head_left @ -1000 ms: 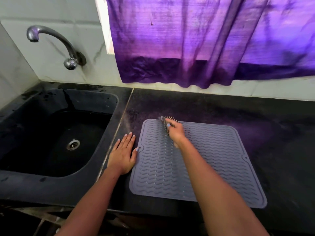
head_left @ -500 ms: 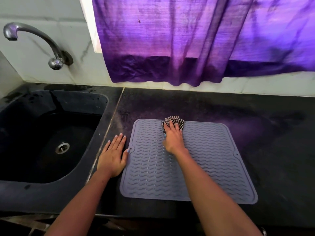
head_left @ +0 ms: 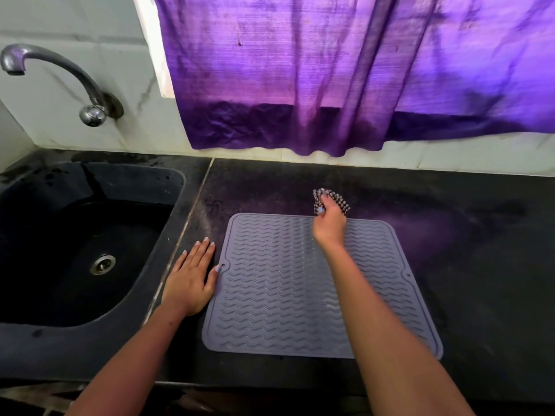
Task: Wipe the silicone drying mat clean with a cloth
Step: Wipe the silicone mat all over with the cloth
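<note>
The grey mat (head_left: 303, 283) lies on the dark bench (head_left: 480, 265) at frame centre. Right hand (head_left: 329, 222) fingers clamp the checked cloth (head_left: 333, 199) at its upper edge; left hand (head_left: 190, 279) lies flat, fingers together, touching its left edge.

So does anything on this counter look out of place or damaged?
Nothing looks damaged. The grey wavy-ribbed silicone mat lies slightly askew on the black stone counter, and the right hand holds the checked cloth past the mat's far edge.

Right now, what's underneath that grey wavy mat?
The grey mat lies flat on the dark countertop, which shows all around it. Whatever lies directly beneath is covered. The left hand rests beside its edge.
</note>
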The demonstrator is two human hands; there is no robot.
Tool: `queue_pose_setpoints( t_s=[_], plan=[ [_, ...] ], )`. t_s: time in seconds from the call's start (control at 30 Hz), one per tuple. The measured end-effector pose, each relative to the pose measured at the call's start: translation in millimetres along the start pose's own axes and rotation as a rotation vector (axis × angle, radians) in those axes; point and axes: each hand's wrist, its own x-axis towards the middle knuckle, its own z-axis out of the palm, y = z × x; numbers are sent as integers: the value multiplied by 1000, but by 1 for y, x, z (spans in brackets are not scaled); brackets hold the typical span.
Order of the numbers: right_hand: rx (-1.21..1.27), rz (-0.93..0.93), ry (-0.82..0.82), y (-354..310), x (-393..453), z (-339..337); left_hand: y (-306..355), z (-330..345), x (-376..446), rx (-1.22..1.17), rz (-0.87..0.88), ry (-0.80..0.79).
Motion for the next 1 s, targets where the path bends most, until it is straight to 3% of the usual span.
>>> queue_pose_setpoints(
  t_s=[0.1, 0.17, 0.37, 0.47, 0.57, 0.63, 0.67, 0.73, 0.83, 0.93, 1.0],
  plan=[
    [-374, -183, -151, 35, -6, 13, -1, 0, 0, -5, -5, -3],
    [-574, -207, -249, 51, -11, 19, 0, -1, 1, 3, -3, -9],
    [-611, -189, -377, 52, -5, 15, 2, -1, -1, 8, -4, -11],
    [-383, -121, -407, 41, 4, 5, 2, -2, 0, 16, -2, -16],
    [252, 215, -323, 27, 19, -23, 1, -2, 0, 14, -2, -21],
    [464, 312, -199, 30, 30, -43, 0, -1, 1, 18, 1, -25],
    [402, 272, -142, 34, 33, -49, 0, 0, 1, 18, 1, -18],
    [45, 83, -68, 41, 26, -55, -1, 1, 0, 15, -4, -4],
    [-361, -189, -113, 66, 10, -39, -2, 2, 0, 20, -2, -5],
    [-634, -218, -221, 86, 0, -24, -1, 1, 0, 21, -4, -7],
    [-648, -189, -219, 89, -1, -23, -1, 1, 0, 21, -4, -3]
  ],
)
